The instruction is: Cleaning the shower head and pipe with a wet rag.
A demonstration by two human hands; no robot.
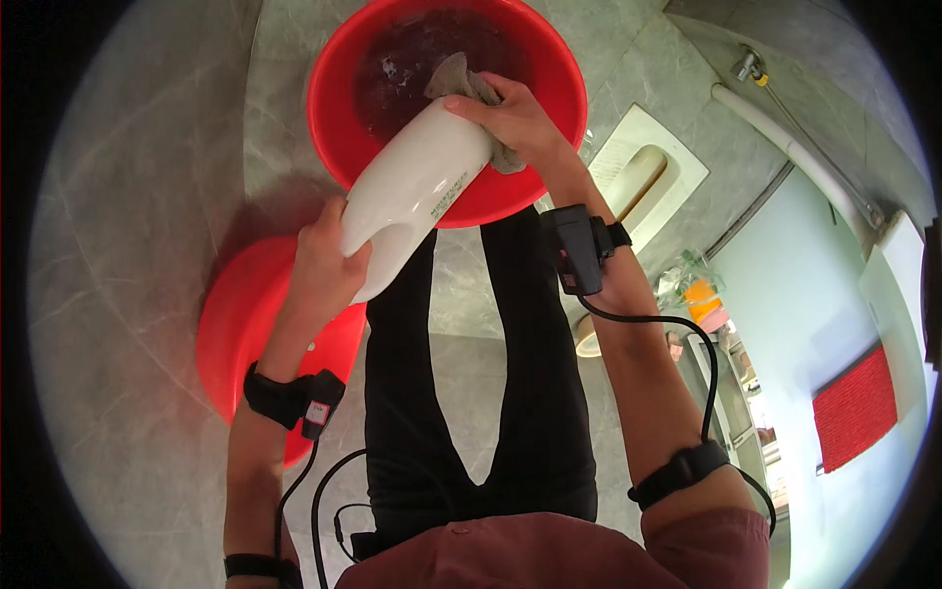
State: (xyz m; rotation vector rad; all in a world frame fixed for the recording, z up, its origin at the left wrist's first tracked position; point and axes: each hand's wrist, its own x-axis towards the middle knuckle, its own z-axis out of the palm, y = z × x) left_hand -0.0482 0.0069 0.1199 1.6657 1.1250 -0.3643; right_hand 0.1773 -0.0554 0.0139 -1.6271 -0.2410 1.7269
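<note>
A large white plastic bottle [419,173] with printed writing on its side lies tilted between my hands. My left hand [324,258] grips it by the moulded handle at its lower end. At the upper end, my right hand [519,121] presses a grey-beige cloth [450,77] against the bottle, thumb resting on the white plastic. Below the bottle's upper part is a red plastic basin [548,44] holding dark-looking water [401,77] with some foam. The side of the bottle facing the basin is hidden.
A second red plastic basin [243,316] stands left of my legs. To the right, a squat toilet [647,173] is set into the grey tiled floor [140,243]. Beyond are a white pipe [795,143], a metal valve [747,66] with a hose, and a red towel [857,412]. Black cables hang along my arms.
</note>
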